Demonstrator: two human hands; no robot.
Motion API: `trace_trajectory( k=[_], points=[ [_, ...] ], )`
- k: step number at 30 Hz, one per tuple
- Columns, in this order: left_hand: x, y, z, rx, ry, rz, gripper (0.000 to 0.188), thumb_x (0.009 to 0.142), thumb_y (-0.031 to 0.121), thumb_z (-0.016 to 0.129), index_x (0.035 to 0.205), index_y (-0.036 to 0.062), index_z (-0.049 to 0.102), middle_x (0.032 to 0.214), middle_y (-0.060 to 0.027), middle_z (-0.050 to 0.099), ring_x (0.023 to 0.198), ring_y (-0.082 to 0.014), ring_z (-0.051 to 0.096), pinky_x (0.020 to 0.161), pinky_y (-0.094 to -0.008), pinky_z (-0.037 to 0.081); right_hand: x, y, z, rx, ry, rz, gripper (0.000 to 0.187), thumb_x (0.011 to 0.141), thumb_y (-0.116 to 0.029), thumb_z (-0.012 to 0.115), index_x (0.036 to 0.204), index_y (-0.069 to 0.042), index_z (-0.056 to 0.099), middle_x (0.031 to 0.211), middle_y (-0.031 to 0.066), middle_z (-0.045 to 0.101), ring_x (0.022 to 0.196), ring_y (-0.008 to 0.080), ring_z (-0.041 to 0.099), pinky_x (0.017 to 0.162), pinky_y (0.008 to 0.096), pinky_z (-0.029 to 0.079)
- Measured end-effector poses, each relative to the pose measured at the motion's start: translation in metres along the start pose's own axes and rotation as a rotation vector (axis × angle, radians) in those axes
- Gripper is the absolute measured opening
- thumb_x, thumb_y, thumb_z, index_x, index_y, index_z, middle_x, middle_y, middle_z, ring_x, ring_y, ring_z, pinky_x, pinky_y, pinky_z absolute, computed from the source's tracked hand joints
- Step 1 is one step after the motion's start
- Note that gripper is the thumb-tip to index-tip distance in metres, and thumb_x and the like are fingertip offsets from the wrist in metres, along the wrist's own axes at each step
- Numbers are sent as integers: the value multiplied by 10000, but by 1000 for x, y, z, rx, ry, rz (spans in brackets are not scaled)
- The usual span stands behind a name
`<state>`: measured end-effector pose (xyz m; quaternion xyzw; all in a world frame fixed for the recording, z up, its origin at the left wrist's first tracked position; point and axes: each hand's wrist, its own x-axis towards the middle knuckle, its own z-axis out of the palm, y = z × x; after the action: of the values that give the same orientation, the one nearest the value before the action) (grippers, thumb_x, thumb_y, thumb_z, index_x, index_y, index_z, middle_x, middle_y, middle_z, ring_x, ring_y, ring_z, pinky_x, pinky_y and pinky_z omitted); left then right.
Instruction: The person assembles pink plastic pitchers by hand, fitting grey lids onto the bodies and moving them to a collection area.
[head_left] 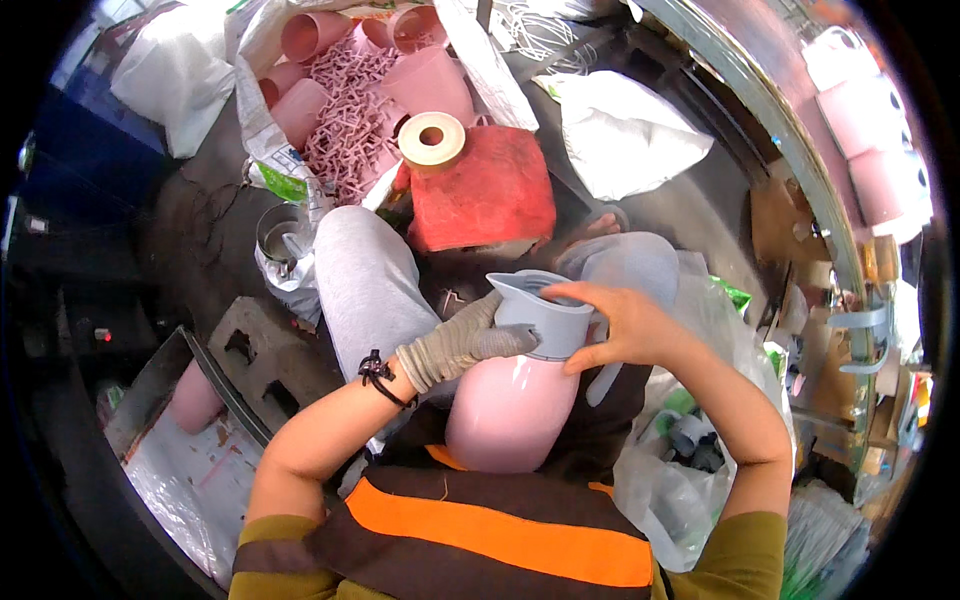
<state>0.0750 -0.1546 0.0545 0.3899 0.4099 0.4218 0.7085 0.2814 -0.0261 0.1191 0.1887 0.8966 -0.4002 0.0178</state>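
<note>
Between my knees a glossy pink jug body (510, 415) leans toward my lap, topped by a grey spout collar (546, 320) with its pointed lip to the left. My left hand (455, 350), in a grey knit glove, closes round the collar's left side, thumb pressed across its front. On the other side my bare right hand (625, 325) grips the collar, fingers over the top rim and thumb low by the seam. A grey handle piece (604, 384) shows below the right hand. The jug's base is hidden against my lap.
Ahead stands a red cloth-covered block (482, 200) with a cream ring (420, 154) on top. Beyond it, an open sack (262, 110) holds pink jug bodies and strips. A clear bag (650, 490) with dark grey parts lies right; a concrete block (270, 350) sits left.
</note>
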Motion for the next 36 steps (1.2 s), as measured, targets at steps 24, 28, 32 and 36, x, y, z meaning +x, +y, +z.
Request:
trace_trajectory(
  k=[24,28,32,36],
  points=[
    [-25,67,-8,-105,50,-557,928,798,847,273,1435,183,389,1381,-147,485,1226,-343,480,979,-513,400,-62,-29,-57,-200,479,78,627,487,-282,933,991,-52,639,929,61,672,851,188,653,720,299,520],
    [35,84,-67,-108,242,-256,632,966,581,318,1346,101,475,1191,-73,611,992,-196,608,846,-316,485,6,-30,-81,-333,618,-11,646,469,-243,935,1005,-55,627,893,40,653,752,134,615,639,283,489],
    [112,46,-125,-48,431,66,458,945,350,381,1302,76,467,1144,-162,612,1009,-281,615,864,-369,475,63,-7,-91,-507,610,-153,587,557,-325,888,1035,-115,620,873,74,640,731,237,632,634,333,497],
    [128,12,-158,677,571,254,353,918,166,435,1256,69,467,1095,-231,616,1024,-355,619,866,-418,472,91,13,-83,-525,544,-198,566,575,-328,875,1028,-125,605,899,82,636,749,257,629,633,338,499]
  ],
)
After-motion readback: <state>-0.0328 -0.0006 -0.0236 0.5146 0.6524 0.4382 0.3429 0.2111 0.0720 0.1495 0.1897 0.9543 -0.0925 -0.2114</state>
